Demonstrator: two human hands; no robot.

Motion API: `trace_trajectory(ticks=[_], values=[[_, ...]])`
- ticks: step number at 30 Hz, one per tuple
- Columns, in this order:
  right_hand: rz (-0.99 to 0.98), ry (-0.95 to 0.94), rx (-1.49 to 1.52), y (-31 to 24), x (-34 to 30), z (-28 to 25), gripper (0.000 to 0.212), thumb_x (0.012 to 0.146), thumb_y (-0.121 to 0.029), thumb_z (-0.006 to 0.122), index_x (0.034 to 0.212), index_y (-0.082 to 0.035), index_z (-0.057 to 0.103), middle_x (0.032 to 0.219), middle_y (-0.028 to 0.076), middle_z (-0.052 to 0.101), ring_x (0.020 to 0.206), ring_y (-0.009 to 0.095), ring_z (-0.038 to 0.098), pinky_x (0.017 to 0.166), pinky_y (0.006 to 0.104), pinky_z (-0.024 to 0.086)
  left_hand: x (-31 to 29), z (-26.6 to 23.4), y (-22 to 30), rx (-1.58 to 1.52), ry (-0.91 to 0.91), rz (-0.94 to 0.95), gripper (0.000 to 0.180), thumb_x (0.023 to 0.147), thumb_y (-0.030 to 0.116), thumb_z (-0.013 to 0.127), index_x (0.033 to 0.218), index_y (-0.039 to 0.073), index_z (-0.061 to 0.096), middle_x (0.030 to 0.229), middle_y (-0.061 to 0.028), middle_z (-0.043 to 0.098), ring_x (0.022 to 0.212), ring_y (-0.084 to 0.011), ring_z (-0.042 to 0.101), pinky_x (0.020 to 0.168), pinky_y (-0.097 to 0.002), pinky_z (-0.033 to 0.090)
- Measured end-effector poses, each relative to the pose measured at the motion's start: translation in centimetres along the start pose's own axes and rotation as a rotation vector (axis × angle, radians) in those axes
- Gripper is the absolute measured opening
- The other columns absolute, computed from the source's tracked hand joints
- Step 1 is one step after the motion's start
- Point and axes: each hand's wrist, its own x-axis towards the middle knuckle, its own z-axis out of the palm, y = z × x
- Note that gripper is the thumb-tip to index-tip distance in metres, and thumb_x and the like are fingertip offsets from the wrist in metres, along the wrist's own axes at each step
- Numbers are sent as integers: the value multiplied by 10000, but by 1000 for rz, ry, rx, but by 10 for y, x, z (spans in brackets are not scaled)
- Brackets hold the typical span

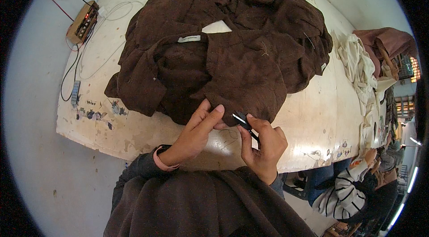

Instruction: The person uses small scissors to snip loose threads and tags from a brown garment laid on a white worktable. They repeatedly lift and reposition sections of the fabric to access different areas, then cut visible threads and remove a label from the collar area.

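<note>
A dark brown garment (248, 69) lies spread in front of me, with a small white label (189, 39) at its neckline and a light loose thread on its front. My left hand (193, 133) pinches the near edge of the cloth between thumb and fingers. Just to the right, my right hand (267, 147) grips a pair of black thread snips (241, 121), whose bright blade lies against the garment's edge beside my left fingertips. Whether the blades are apart is too small to tell. More brown garments (277, 6) are heaped behind.
On the pale, stained table (308, 116), cables run from a brown box (83, 22) at the far left, near a grey remote control (75, 91). Cream cloth (357, 67) hangs over the right edge. A person in a striped sleeve (344, 194) is at the lower right.
</note>
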Motion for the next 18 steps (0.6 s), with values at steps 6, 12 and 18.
trace_trajectory(ticks=[6, 12, 18], values=[[-49, -8, -61, 3, -2, 2, 300, 791, -114, 839, 1060, -74, 711, 940, 41, 741, 719, 171, 686, 581, 317, 395, -3, -3, -9, 46, 68, -103, 317, 1103, 356, 522, 1290, 101, 544, 1064, 42, 597, 976, -41, 560, 908, -256, 466], [-11, 26, 110, 0, 4, 1, 495, 648, -95, 816, 1134, -141, 734, 1005, 22, 726, 769, 160, 666, 601, 310, 421, -15, -6, -14, 58, -128, -113, 269, 1090, 286, 535, 1245, 77, 604, 1081, 18, 619, 992, -87, 581, 909, -271, 462], [-121, -119, 231, 21, -7, -5, 461, 610, -121, 741, 1068, -169, 768, 1017, -13, 706, 786, 149, 663, 633, 300, 463, -6, -28, -24, -370, -216, -201, 469, 1059, 345, 536, 1379, 3, 548, 1285, -70, 649, 1161, -174, 622, 1044, -338, 464]])
